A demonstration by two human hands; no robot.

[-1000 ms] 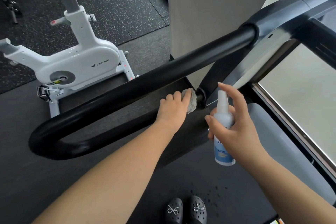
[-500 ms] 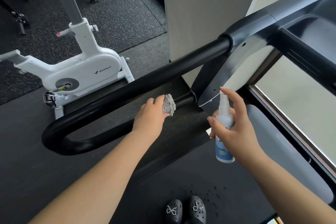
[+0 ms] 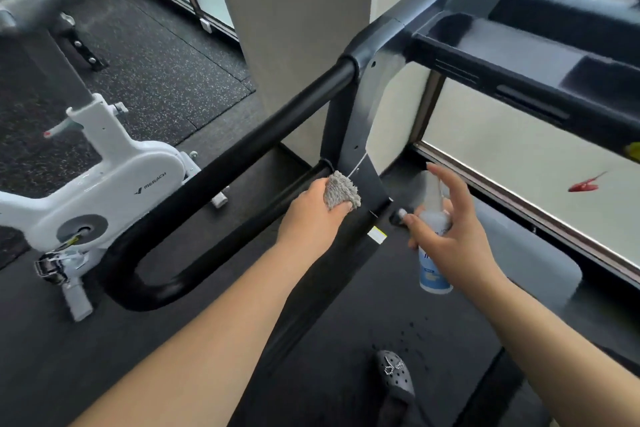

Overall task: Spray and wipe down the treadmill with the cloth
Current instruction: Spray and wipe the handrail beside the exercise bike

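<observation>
Bottle [image 3: 433,243] upright in right hand [image 3: 453,239].

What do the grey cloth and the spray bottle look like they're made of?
The cloth looks like fuzzy grey microfibre or chenille: shaggy nubs stick out. The spray bottle seems matte white plastic with a blue printed label, though blur leaves that uncertain.

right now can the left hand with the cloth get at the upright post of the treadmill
Probably yes. The left hand grips the cloth right beside the upright post, at its lower end, and nothing stands between them. The right hand, holding the spray bottle, is off to the other side.
</observation>
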